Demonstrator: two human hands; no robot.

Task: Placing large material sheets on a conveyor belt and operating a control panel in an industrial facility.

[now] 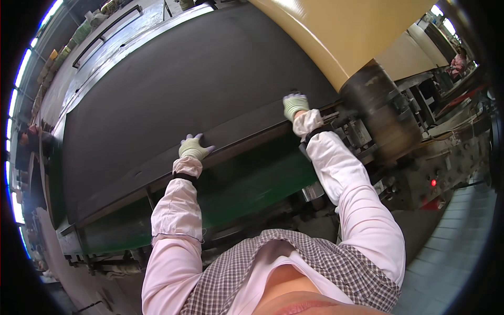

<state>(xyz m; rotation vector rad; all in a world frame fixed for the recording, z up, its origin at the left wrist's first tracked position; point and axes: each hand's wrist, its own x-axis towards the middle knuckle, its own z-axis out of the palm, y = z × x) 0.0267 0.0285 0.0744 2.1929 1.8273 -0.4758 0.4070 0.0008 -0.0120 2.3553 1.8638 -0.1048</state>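
A wide dark grey sheet (184,79) covers the bed of a long machine in front of me. My left hand (194,147), in a pale knitted glove with grey fingertips, rests on the sheet close to its near edge, fingers spread and thumb pointing right. Farther right, my right hand (296,106), gloved alike, is at the sheet's near edge with its fingers drawn together. Something small and dark shows at those fingertips; its kind cannot be made out. Beyond that hand, a glossy tan sheet (336,37) curves down toward a dark roller (375,100).
Below the sheet's near edge runs a green belt (252,184). Machine parts and a panel with a lit red lamp (433,182) stand at the right. A metal table with a black rail (102,39) lies beyond the bed. Other people are at the far left and far right.
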